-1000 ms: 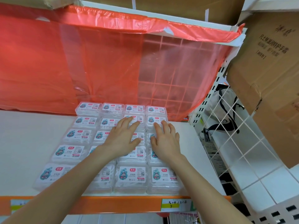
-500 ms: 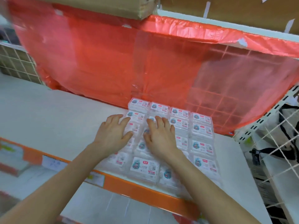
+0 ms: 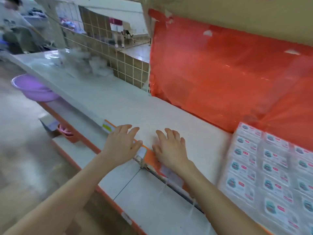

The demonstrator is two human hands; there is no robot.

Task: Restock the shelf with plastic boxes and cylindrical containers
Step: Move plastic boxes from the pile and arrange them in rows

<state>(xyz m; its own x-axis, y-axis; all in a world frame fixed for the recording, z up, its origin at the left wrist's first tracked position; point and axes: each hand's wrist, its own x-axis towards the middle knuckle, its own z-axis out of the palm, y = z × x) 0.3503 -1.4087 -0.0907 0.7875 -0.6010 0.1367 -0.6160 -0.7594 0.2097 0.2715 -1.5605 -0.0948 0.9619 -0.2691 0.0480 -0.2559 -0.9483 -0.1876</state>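
Nearest, 2 bare forearms reach in over a smooth pale lower shelf board (image 3: 152,206). The left hand (image 3: 122,144) and right hand (image 3: 171,148) are both palm down with fingers straight and slightly spread, holding nothing. They sit over the orange front strip (image 3: 149,156) of the white shelf (image 3: 169,114); motion blur makes it unclear whether the fingertips touch the surface. To the right, well apart from the hands, the clear plastic boxes (image 3: 271,175) lie flat in tight rows on that shelf, each with a white printed label. Behind them hangs a thin, glossy, wrinkled red plastic sheet (image 3: 228,73). Farther left are a round purple basin (image 3: 33,89) and a wire grid panel (image 3: 108,46).
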